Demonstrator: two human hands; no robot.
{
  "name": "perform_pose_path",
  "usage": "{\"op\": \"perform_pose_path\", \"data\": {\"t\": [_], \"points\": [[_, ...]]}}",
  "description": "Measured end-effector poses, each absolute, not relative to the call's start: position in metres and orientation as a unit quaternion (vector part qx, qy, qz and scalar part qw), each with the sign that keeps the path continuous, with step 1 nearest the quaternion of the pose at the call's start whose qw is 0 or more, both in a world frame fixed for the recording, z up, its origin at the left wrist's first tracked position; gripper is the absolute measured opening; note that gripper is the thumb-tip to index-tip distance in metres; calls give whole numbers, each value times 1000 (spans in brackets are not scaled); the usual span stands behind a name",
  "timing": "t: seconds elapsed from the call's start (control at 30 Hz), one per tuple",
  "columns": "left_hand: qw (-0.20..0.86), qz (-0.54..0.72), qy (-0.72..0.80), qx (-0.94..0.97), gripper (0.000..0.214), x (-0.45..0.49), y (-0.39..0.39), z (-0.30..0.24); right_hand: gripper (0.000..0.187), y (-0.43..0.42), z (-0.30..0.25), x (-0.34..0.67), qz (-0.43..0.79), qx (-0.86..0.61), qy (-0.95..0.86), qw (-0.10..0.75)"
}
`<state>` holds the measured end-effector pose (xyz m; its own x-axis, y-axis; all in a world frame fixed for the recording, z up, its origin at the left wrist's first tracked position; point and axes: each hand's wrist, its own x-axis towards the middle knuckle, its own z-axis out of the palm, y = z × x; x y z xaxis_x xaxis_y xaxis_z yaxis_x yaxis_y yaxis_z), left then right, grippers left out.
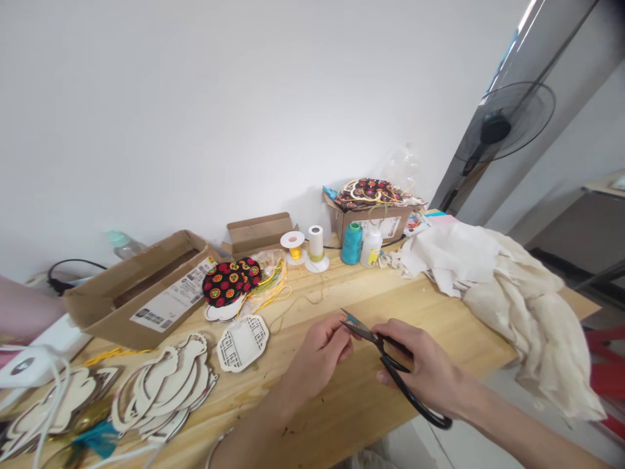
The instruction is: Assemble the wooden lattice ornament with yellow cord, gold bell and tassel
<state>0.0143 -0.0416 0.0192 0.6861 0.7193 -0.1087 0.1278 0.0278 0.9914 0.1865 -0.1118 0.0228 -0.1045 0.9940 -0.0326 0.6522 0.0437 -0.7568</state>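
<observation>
My right hand [422, 361] grips black-handled scissors [398, 378], their blades parted and pointing up to the left. My left hand [326, 345] is closed in a pinch right at the blade tips. Something small and bluish shows between its fingertips and the blades, too small to name. Left of that hand lies a pale wooden cut-out panel [243, 343] with lattice patterns. Behind the panel is a black fabric piece with red and orange fruit-like prints [231, 281], lying over another white cut-out.
Stacked wooden cut-outs [168, 387] lie at the left near an open cardboard box [141, 293]. Along the wall stand a yellow thread spool [295, 247], a white spool [316, 242], a teal thread cone [351, 244], a small bottle [371, 247] and a filled box [371, 218]. Cream cloth [527, 312] hangs over the right edge.
</observation>
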Motion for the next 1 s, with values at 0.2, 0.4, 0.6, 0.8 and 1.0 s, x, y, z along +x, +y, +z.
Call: {"op": "perform_pose_path", "data": {"t": [0.2, 0.4, 0.6, 0.8, 1.0], "points": [[644, 220, 326, 656, 28, 15, -41, 18, 23, -114, 23, 187, 310, -618, -677, 254], [663, 217, 320, 641, 28, 16, -42, 17, 16, -113, 22, 190, 324, -594, -694, 246], [667, 208, 321, 639, 29, 14, -42, 17, 14, -114, 23, 192, 304, -580, -714, 248], [667, 197, 319, 643, 27, 13, -45, 19, 15, -117, 16, 195, 262, -574, -736, 245], [679, 190, 318, 633, 30, 13, -45, 20, 23, -118, 3, 202, 230, -585, -731, 265]]}}
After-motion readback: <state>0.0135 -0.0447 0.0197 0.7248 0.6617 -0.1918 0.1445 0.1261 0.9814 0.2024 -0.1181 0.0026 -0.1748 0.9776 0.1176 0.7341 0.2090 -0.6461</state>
